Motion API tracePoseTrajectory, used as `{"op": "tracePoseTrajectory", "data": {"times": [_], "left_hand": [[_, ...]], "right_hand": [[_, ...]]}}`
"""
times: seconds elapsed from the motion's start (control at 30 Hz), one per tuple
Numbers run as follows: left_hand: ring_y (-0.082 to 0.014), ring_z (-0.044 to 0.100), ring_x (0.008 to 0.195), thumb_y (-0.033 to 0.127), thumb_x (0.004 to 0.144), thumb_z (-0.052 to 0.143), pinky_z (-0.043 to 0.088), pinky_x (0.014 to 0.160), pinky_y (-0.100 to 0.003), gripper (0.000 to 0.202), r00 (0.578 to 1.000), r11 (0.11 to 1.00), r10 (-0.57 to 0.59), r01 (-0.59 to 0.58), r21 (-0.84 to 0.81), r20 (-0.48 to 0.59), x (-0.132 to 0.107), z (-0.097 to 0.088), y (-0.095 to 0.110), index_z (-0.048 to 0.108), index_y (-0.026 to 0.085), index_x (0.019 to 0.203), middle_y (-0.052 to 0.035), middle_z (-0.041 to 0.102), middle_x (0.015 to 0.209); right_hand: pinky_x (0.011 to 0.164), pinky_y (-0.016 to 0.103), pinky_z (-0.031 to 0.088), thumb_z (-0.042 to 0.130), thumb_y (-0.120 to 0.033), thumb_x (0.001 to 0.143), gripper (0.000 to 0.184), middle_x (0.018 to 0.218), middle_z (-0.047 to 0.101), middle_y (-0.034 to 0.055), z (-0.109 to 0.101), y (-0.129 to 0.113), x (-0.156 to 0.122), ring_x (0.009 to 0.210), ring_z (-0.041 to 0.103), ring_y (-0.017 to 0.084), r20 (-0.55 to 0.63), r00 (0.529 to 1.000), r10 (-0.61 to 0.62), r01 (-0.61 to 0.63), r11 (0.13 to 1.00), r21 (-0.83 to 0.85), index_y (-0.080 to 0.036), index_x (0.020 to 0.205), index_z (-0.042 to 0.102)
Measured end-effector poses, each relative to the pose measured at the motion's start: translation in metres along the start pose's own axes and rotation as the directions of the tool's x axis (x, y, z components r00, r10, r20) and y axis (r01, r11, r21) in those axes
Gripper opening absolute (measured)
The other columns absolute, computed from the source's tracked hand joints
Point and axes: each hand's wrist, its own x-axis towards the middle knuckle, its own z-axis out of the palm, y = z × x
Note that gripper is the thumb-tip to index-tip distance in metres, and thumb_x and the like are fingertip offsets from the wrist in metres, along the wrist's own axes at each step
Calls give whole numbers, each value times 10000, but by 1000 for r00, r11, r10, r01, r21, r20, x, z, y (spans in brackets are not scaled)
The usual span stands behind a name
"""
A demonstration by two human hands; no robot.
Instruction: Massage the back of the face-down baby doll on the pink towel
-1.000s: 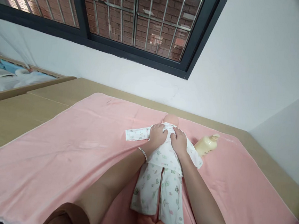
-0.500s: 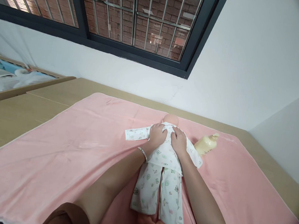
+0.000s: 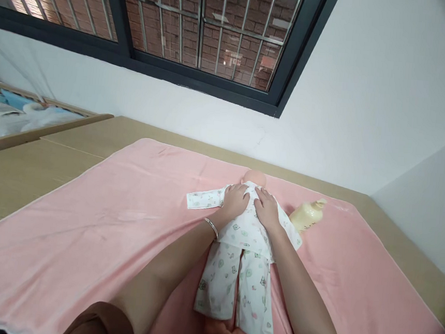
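A baby doll (image 3: 255, 177) lies stretched out with its head toward the wall and its feet toward me. It wears a white printed top (image 3: 246, 230) and matching trousers (image 3: 218, 278). Both my hands rest flat on the upper part of the top, side by side. My left hand (image 3: 235, 200) lies on the left side with fingers stretched out, a silver bangle on that wrist. My right hand (image 3: 266, 208) lies opposite, its fingers also extended. One sleeve (image 3: 204, 198) points out to the left; the other slants down to the right. Neither hand grips anything.
A pink blanket (image 3: 133, 206) covers much of the wooden tabletop (image 3: 73, 136). To the doll's right, a pale yellow pump bottle (image 3: 306, 216) lies tilted. At far left a wood-edged compartment (image 3: 28, 119) holds white and blue items. A barred, dark-framed window (image 3: 199, 76) is above.
My hands have shifted very slightly on the doll's top, staying flat. The doll, bottle and blanket keep their places.
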Motion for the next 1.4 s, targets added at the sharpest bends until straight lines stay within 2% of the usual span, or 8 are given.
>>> {"op": "tracePoseTrajectory", "data": {"times": [0.23,0.4,0.53,0.7,0.93,1.13,1.23,1.4], "left_hand": [[-228,588,1013,182,875,536,425,912,-366,122,995,999,39,-38,11,-97,-1,3,-1,647,199,921,-62,688,974],[-233,584,1009,208,867,546,425,915,-362,109,992,999,0,6,45,-130,-2,4,2,634,192,930,-70,677,973],[-253,581,1053,242,876,526,423,941,-384,184,995,994,-79,83,71,-66,-1,0,4,634,165,1003,-97,679,1044],[-239,570,1139,241,908,464,384,1020,-403,263,998,998,-43,41,54,36,1,-4,4,632,200,1106,-72,673,1180],[-228,585,1067,229,909,481,407,977,-381,202,1000,1000,3,-3,30,-4,0,-3,2,651,201,1015,-64,696,1048],[-237,581,1024,234,885,521,426,931,-370,148,996,998,-19,24,57,-87,-2,0,5,639,185,959,-80,678,991],[-240,580,1048,233,890,505,422,944,-375,170,998,996,-27,31,79,-53,-1,0,4,643,187,977,-81,680,1024],[-229,583,1104,231,912,465,401,997,-386,251,999,998,-6,4,62,39,2,-3,2,645,215,1085,-56,686,1134]], "right_hand": [[1081,401,433,463,-205,854,388,1246,685,74,4,1,-5,1220,600,234,-215,972,-96,118,989,88,-212,1135,730],[1029,364,466,506,-276,856,314,1171,719,60,3,-9,-13,1145,634,230,-296,955,18,12,995,97,-221,1049,747],[1006,372,465,498,-296,857,335,1153,715,59,0,-13,-12,1139,602,246,-268,958,102,-81,993,86,-220,1102,714],[1065,411,416,430,-230,859,451,1247,662,102,1,-2,-2,1180,566,262,-135,991,-16,25,998,61,-165,1254,635],[1106,397,392,414,-181,844,459,1300,650,73,1,0,-2,1256,549,234,-131,987,-95,103,993,58,-185,1220,676],[1038,370,451,466,-258,854,374,1182,707,95,-2,-13,-10,1140,609,250,-235,972,22,-5,997,75,-174,1107,728],[1034,373,453,463,-270,860,397,1187,701,109,-2,-12,-9,1143,602,260,-212,977,36,-21,997,72,-155,1149,709],[1113,416,392,401,-204,862,503,1351,609,117,2,-1,0,1273,531,258,-99,993,-59,64,997,43,-128,1316,605]]}}
